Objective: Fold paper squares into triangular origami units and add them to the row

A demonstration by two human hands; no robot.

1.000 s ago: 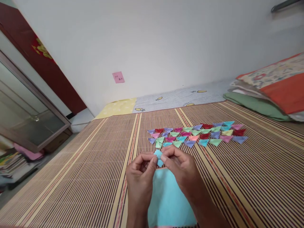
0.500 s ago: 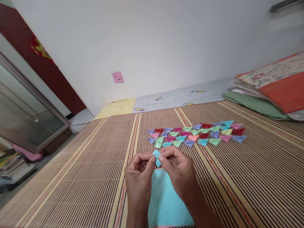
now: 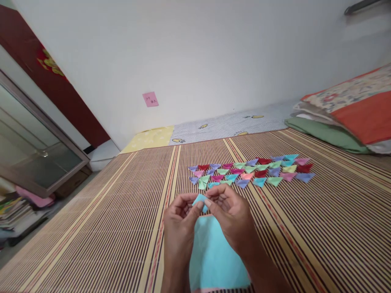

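Note:
Between my two hands is a small folded piece of light blue paper (image 3: 200, 198), pinched at both sides. My left hand (image 3: 181, 217) grips its left edge with thumb and forefinger. On the other side, my right hand (image 3: 233, 215) presses its thumb onto the right edge, fingers curled behind. Beneath my wrists lies a light blue sheet (image 3: 214, 252) with a pink edge. Just beyond my fingers, several small folded paper triangles (image 3: 236, 171) in many colours rest in rows on the striped mat.
The striped bamboo mat (image 3: 122, 211) covers the bed. Stacked bedding (image 3: 351, 118) lies at the right by the wall. A pink note (image 3: 150, 99) is stuck on the wall. Books (image 3: 16, 211) and a glass-fronted cabinet (image 3: 27, 138) stand at the left.
The folded blue paper has turned from an upright diamond to a tilted, more triangular shape. My thumbs have come closer together over it.

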